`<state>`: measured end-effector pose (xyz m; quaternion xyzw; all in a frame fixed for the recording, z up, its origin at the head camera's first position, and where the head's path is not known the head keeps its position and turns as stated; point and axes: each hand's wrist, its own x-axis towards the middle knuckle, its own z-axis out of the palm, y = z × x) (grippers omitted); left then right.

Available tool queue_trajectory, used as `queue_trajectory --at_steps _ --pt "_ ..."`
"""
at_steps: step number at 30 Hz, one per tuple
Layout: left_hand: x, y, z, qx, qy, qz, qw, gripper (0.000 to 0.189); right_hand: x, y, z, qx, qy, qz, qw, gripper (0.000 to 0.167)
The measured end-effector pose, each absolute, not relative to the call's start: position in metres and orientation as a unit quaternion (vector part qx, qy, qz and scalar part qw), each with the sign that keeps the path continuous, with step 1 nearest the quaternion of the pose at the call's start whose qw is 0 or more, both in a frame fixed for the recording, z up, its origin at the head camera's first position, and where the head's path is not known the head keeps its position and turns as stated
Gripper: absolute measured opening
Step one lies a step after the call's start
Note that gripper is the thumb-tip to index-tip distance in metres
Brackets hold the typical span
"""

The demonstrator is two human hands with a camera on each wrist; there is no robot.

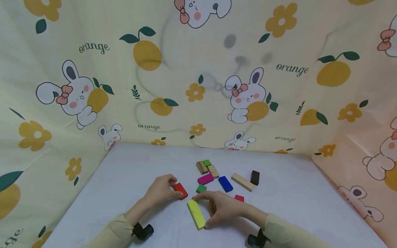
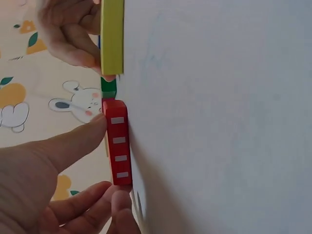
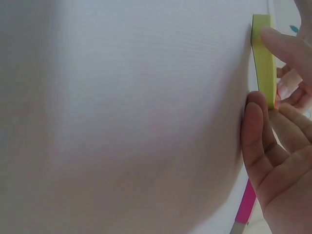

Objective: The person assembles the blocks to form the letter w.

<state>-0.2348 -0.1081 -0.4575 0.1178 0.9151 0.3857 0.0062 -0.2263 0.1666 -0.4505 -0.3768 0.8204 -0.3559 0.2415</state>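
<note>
The left hand point(image 1: 159, 190) holds a red block point(image 1: 180, 191) between thumb and fingers, at left of the loose blocks. In the left wrist view the red block point(image 2: 118, 146) shows a row of white marks along one side. The right hand point(image 1: 225, 207) spans a long yellow block point(image 1: 196, 214), its thumb at the near end and a finger at the far end. The right wrist view shows the thumb against the yellow block point(image 3: 264, 63) and fingertips at its other end. Both blocks are low at the white tabletop; any small gap beneath them cannot be judged.
Beyond the hands lie a green block point(image 1: 201, 188), a magenta block point(image 1: 205, 178), a blue block point(image 1: 225, 184), a long tan block point(image 1: 243, 182) and a dark brown block point(image 1: 255, 177). Further blocks cluster behind. A pinkish-red block point(image 1: 239, 198) is partly hidden by the right hand.
</note>
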Motion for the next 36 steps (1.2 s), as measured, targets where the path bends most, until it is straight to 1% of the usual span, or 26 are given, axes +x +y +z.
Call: queue_trajectory --at_steps 8,17,25,36 --pt "-0.236 -0.110 -0.460 0.098 0.913 0.396 -0.005 0.049 -0.231 0.155 -0.450 -0.379 0.828 -0.340 0.233 0.075" --pt "-0.236 -0.111 -0.463 0.097 0.910 0.404 -0.012 0.049 -0.238 0.150 -0.449 -0.374 0.832 -0.339 0.231 0.073" --pt "-0.235 -0.110 -0.461 0.097 0.907 0.409 -0.015 0.048 -0.241 0.150 -0.451 -0.392 0.829 -0.334 0.219 0.073" --pt "-0.235 -0.113 -0.461 0.097 0.908 0.407 -0.018 0.048 -0.241 0.147 -0.457 -0.397 0.826 -0.336 0.217 0.064"
